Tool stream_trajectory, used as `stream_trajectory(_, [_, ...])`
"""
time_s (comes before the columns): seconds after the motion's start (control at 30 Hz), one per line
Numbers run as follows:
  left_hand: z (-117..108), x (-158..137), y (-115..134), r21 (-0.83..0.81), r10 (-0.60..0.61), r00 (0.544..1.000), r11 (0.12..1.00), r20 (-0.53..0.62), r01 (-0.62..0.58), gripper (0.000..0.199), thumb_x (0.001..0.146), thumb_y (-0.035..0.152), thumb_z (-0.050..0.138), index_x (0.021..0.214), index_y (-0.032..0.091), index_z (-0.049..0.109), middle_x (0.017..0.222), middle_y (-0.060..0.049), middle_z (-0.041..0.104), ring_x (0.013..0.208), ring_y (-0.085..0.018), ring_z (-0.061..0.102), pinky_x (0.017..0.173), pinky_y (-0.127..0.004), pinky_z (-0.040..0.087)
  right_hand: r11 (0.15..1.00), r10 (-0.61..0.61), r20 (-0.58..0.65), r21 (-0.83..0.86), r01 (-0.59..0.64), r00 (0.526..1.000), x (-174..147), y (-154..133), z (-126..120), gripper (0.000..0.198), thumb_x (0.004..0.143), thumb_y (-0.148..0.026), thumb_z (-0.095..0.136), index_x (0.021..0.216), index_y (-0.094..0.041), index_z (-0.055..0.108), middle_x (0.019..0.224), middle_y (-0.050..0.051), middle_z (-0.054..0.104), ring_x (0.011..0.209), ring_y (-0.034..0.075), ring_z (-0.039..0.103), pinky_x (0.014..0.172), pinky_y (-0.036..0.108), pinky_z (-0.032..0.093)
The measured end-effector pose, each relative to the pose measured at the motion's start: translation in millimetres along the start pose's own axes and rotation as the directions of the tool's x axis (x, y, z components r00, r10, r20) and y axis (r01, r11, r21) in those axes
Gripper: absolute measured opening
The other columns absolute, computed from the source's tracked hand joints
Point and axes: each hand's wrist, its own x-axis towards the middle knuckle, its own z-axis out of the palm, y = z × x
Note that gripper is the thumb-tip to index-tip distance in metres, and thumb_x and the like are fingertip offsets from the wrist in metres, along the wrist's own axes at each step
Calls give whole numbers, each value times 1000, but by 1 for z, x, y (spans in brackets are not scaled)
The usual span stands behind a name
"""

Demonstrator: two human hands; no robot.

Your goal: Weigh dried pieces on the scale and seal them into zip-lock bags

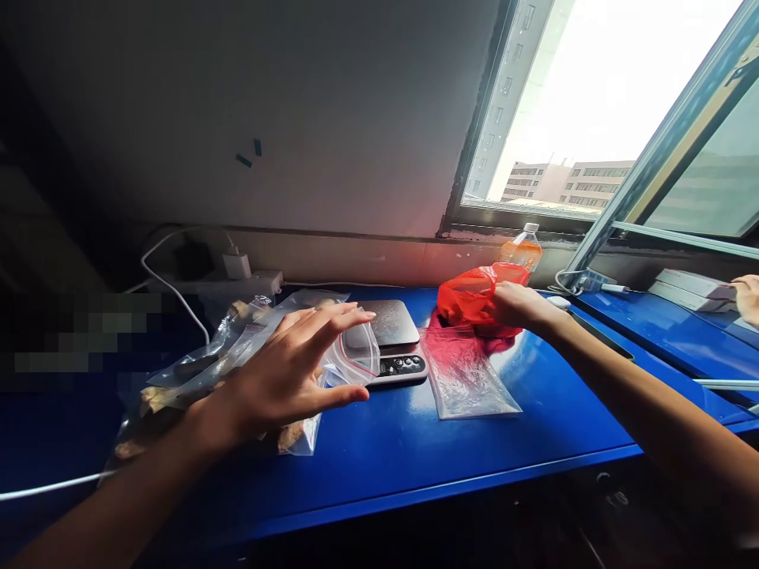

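Spreading wide, the thumb and fingers of the one left hand (266,383) stand well apart, pinching nothing that can be seen. In the gap between them shows one clear zip bag (360,359) with a red line along its seal; whether skin touches it cannot be told. The one right hand (517,304) is at the single red plastic bag (468,294), its fingertips hidden in or behind the film, so whether they pinch it or merely rest there cannot be told. The red bag sits right of one flat scale (388,320), toward the back of the one blue table (379,454).

Between scale and red bag, nearer the front, lies one flat clear bag (474,391). Around and under the left forearm lie several clear bags with brownish pieces (155,399); they overlap too much to count.

Behind the red bag stands one bottle (522,254) of orange liquid with a white cap. At the back left, one white plug (237,266) sits in one power strip (268,283). Two small blue strips (243,160) mark the wall. At the right edge, part of one other person's hand (748,300) shows beside white boxes (681,291).
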Motion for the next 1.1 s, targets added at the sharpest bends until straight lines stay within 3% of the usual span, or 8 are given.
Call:
stream_trajectory(0.17, [1,0,0,-4,5,1000,1000,13,-5,70,84,60,59,141,29,32,143,-14,48,128,-33,48,104,-54,42,968,251,-154,18,-252,956,11,16,-17,34,91,-31,38,106,-16,66,96,17,69,82,26,65,63,33,43])
stream_trajectory(0.4, [-3,-2,4,11,-28,999,1000,38,28,67,86,55,59,141,30,31,145,-13,46,130,-32,44,105,-55,39,958,181,-104,242,-151,978,-1,20,-16,34,86,-51,48,86,-23,66,85,6,69,76,20,63,66,30,46])
stream_trajectory(0.47, [-1,-2,4,-3,-27,999,1000,35,27,65,87,56,58,140,30,31,144,-13,46,130,-31,45,105,-57,38,924,285,-165,309,-224,944,0,26,-21,43,85,-58,45,90,-21,66,90,9,68,83,23,63,72,34,48])
stream_trajectory(0.57, [2,-1,3,5,0,998,1000,60,-1,67,86,55,59,141,30,30,143,-13,47,133,-32,43,105,-58,37,901,426,-236,200,-385,873,10,29,-27,54,82,-58,50,115,-17,61,114,18,60,107,35,56,84,47,47])
stream_trajectory(0.7, [3,-1,0,21,-2,998,1000,56,1,68,86,56,59,141,30,30,143,-12,47,131,-32,45,105,-57,38,960,273,90,39,-277,958,22,15,-24,63,75,-42,61,135,-31,49,133,15,49,124,40,43,91,58,42])
stream_trajectory(0.8, [1,-2,-1,30,-9,999,1000,42,8,67,86,56,58,142,32,30,145,-12,46,130,-31,46,102,-54,42,995,88,245,26,-97,965,26,5,-17,65,67,-32,65,131,-33,53,125,13,52,122,37,44,89,51,45])
stream_trajectory(0.93, [2,-3,-3,45,15,1000,999,19,-16,67,85,57,59,141,32,32,143,-11,49,130,-32,47,101,-53,42,995,-48,282,101,20,958,29,5,-18,63,73,-34,61,135,-29,51,116,11,57,112,32,53,87,41,47])
stream_trajectory(1.1, [1,-1,0,27,15,1000,1000,26,-15,65,86,54,59,141,30,34,143,-12,49,133,-32,44,105,-55,38,977,-92,190,206,52,978,25,10,-23,51,81,-61,52,121,-29,62,102,9,65,91,26,63,79,37,50])
